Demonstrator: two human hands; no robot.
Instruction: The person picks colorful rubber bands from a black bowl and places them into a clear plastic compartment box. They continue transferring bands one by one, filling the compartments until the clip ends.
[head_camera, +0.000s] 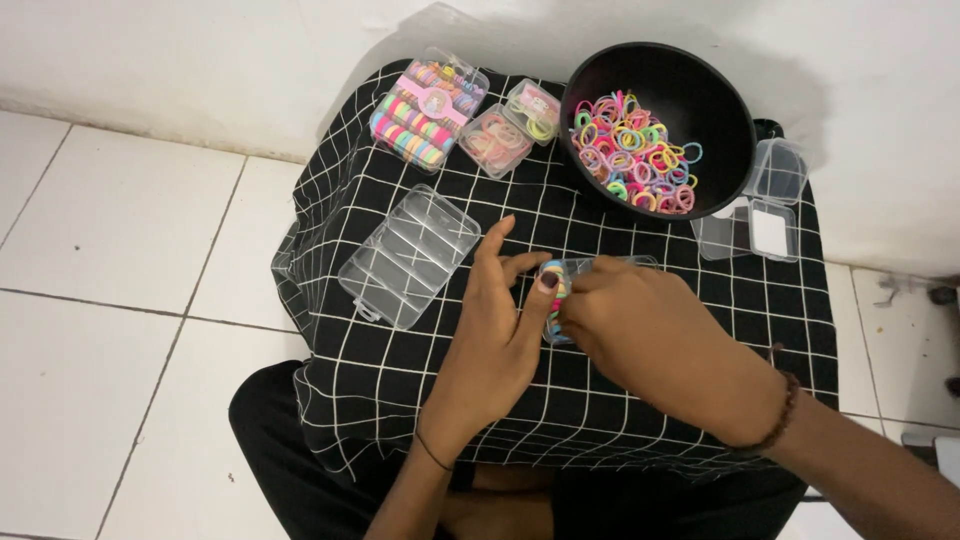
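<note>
My left hand (495, 335) rests on the black checked cloth (400, 400), its thumb against a small clear box (560, 295) with coloured hair ties in it. My right hand (655, 335) covers most of that box, with its fingers pressing the ties inside. A black bowl (720, 110) holding several small coloured elastic hair ties (635, 150) stands behind the hands at the back right.
An empty clear divided box (410, 255) lies left of my left hand. At the back left are a filled box of ties (428, 110) and two small clear boxes (510, 128). Open clear boxes (765, 205) sit at the right. White tiled floor and a wall surround the covered surface.
</note>
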